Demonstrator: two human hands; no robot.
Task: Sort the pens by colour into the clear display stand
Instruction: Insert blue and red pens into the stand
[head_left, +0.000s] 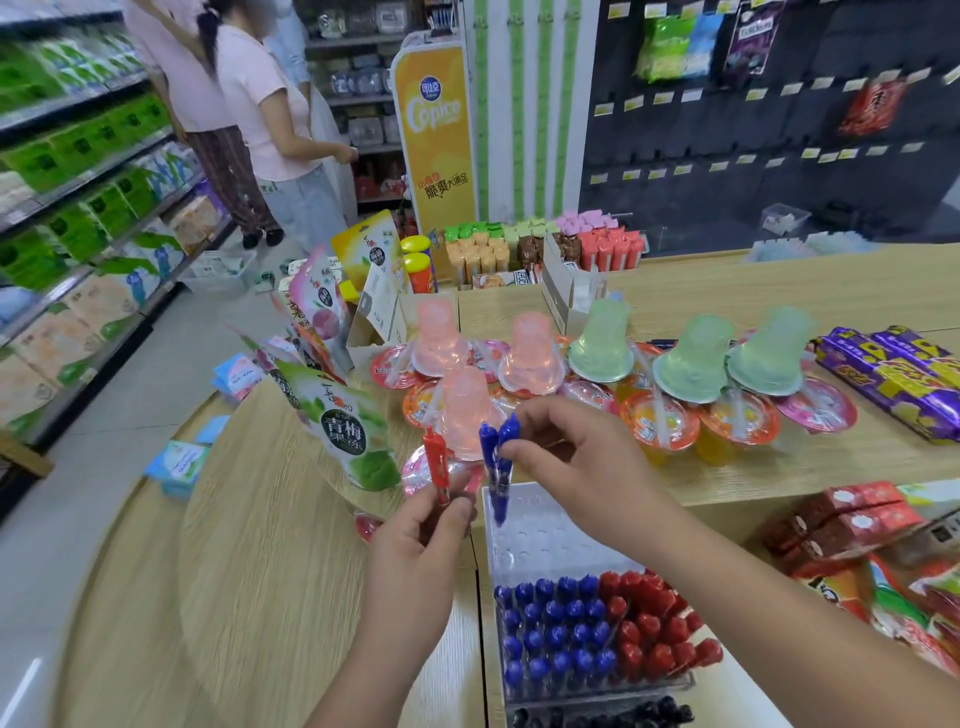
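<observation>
Item: clear display stand (540, 535), on the desk (260, 519); the near rows are filled with stored blue pens (556, 634) beside stored red pens (654, 629), and the far holes are vacant. Two loose blue pens (497, 462) are pinched by the fingers (524, 447) of the right hand (576, 462), tips over the vacant holes. A loose red pen (435, 465) (possibly a second behind it) is gripped by the left hand (415, 556). Risk: with two pens pinched together, one could be dropped or seated in the wrong colour's column.

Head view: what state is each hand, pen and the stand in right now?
left hand, gripping one red pen, upright.
right hand, pinching two blue pens, tips above the display stand.
display stand, far holes unfilled, near rows filled.
stored blue pens, standing on the left.
stored red pens, standing on the right.
</observation>
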